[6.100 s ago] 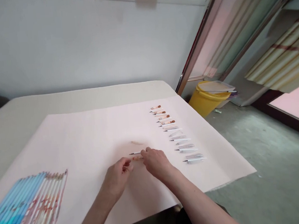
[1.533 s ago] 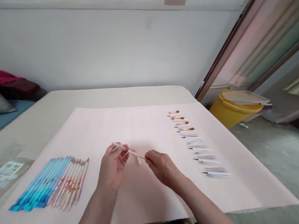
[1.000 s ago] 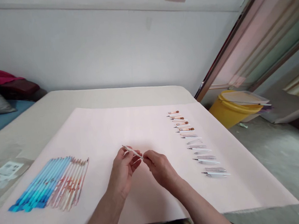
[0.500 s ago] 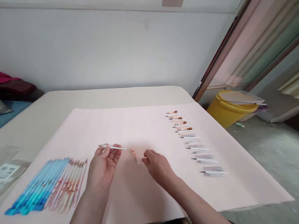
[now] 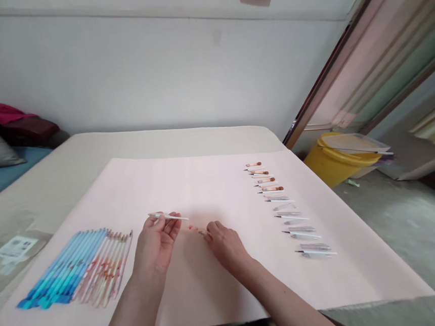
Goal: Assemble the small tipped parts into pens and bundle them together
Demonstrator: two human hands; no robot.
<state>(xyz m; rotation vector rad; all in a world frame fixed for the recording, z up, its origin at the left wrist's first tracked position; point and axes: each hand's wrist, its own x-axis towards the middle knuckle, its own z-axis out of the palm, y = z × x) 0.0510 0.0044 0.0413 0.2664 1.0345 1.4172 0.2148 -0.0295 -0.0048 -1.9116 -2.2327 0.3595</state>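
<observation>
My left hand (image 5: 153, 250) pinches a slim pen barrel (image 5: 157, 216) between thumb and fingers, with a white refill (image 5: 178, 217) sticking out to the right. Close to it, my right hand (image 5: 227, 244) has its fingertips closed on the near end of a small clear pen part (image 5: 195, 229) with an orange-red print. The fingers hide that end, and the part lies at or just above the pale pink sheet (image 5: 188, 180).
Blue pens (image 5: 68, 267) and pink-and-brown printed pens (image 5: 107, 266) lie side by side at the left. A column of pen parts with white refills (image 5: 316, 251) runs down the right. A yellow bucket (image 5: 327, 158) stands on the floor beyond, and clear plastic packaging (image 5: 15, 251) lies far left.
My right hand has closed on the small printed part, which has turned from nearly upright to slanting toward my fingers. My left hand still holds the barrel. The view has shifted slightly.
</observation>
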